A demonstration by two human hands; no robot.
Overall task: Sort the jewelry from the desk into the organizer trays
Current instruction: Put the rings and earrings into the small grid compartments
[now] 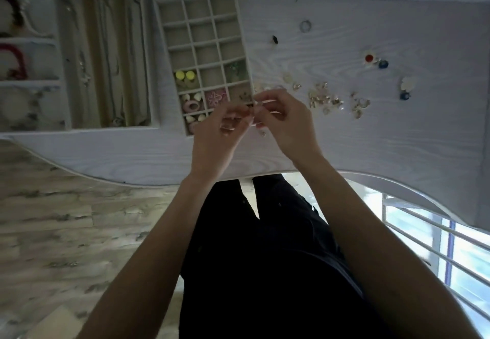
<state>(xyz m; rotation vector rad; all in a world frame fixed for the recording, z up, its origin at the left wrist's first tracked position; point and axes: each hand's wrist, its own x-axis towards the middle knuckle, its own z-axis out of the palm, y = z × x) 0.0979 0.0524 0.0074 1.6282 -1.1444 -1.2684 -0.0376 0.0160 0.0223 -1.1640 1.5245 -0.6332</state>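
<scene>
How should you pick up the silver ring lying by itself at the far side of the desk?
The silver ring seems to lie flat on the white desk, with nothing close by. Probably best to come straight down from above and pinch one side of the band, one of the fingers inside the hole and one outside. Lying flat, it offers little edge to a grip from the side.

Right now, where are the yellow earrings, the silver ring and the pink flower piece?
yellow earrings (pixel 184 75): head view, between the two round tops.
silver ring (pixel 305 25): head view, on its band.
pink flower piece (pixel 216 97): head view, on its middle.
</scene>
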